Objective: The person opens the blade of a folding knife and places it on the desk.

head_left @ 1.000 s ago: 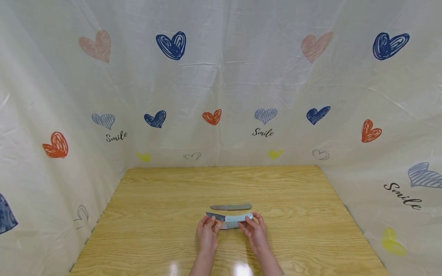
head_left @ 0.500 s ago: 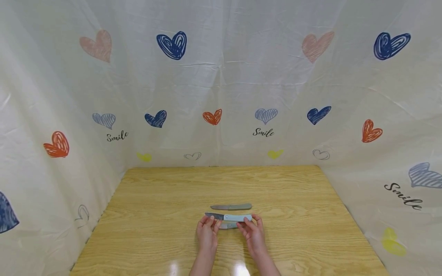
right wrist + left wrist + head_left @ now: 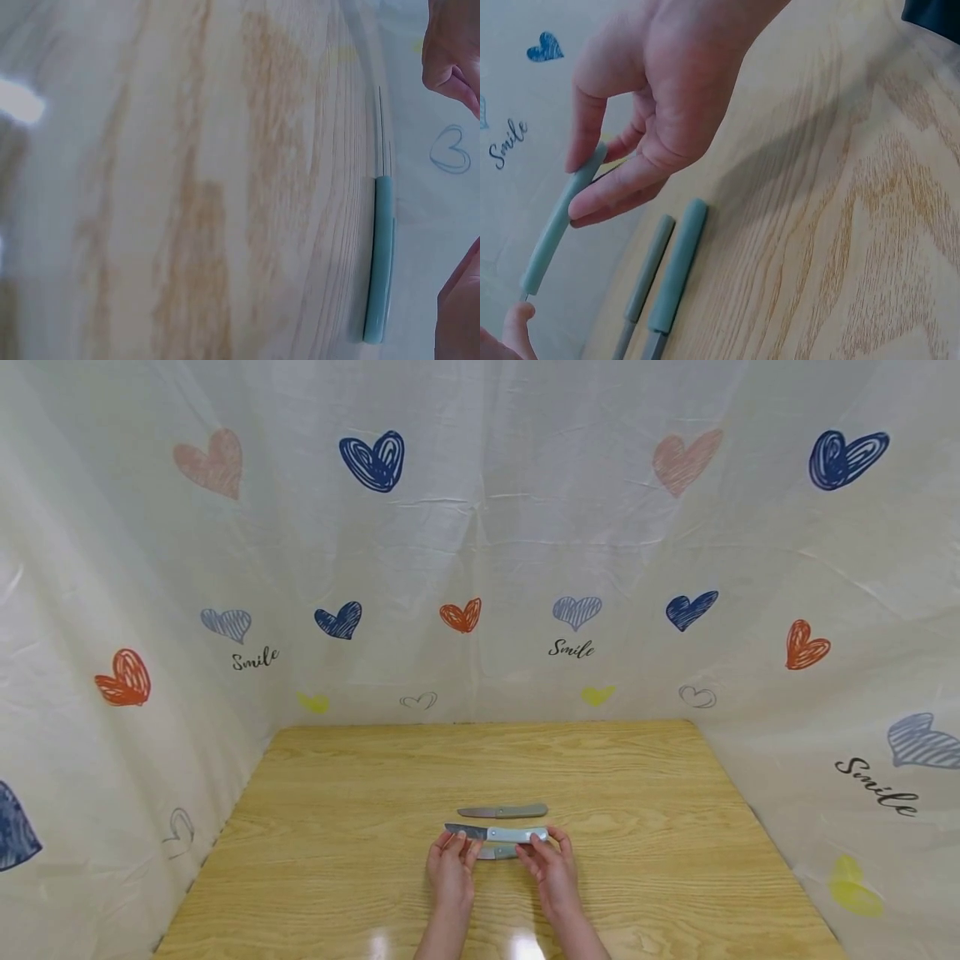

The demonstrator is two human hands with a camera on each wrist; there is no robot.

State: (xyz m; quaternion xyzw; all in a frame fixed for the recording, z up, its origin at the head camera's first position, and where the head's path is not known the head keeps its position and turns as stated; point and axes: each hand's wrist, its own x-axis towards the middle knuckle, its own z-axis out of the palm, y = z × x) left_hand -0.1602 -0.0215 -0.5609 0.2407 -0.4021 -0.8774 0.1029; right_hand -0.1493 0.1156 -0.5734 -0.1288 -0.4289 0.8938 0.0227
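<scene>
Both hands hold a knife (image 3: 517,835) with a pale blue handle and dark blade, level above the table. My left hand (image 3: 452,870) pinches the blade at the left. My right hand (image 3: 552,870) grips the handle's far end between thumb and fingers, as the left wrist view shows. Below, a second knife with a teal handle (image 3: 679,262) lies on the table, partly hidden by the hands in the head view. A third knife (image 3: 521,811), with a grey-green handle, lies just beyond, its blade to the left.
The wood-grain table (image 3: 337,827) reaches back to a white curtain (image 3: 510,552) printed with hearts and the word Smile. The curtain also hangs along the left and right sides. Light reflects off the table's front part.
The held knife has turned slightly, its handle now lying flatter in line with the blade. My right hand has shifted a little left; more of the teal-handled knife shows below.
</scene>
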